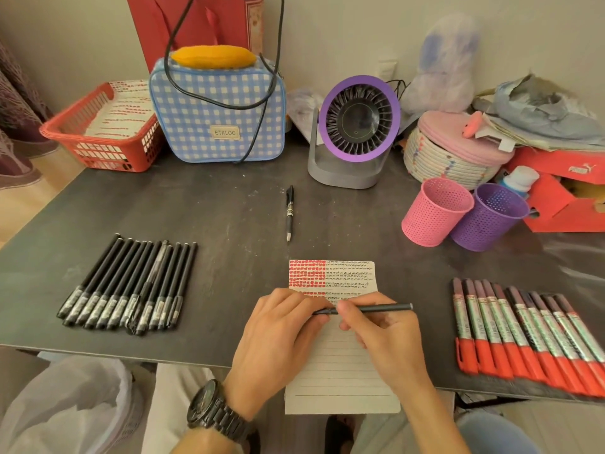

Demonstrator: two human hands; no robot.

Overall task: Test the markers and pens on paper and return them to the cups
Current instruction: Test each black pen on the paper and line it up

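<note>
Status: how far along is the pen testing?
Done: top rows of the paper carry red and black test marks. In hand: left hand and right hand hold a black pen over it. Remaining: the black pens, red markers and a loose pen lie on the table; nothing shows above the pink cup or purple cup.

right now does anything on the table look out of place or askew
One loose pen lies alone mid-table, away from the row of black pens on the left. Within that row, one slanted pen crosses its neighbours. Nothing looks spilled or broken.
</note>
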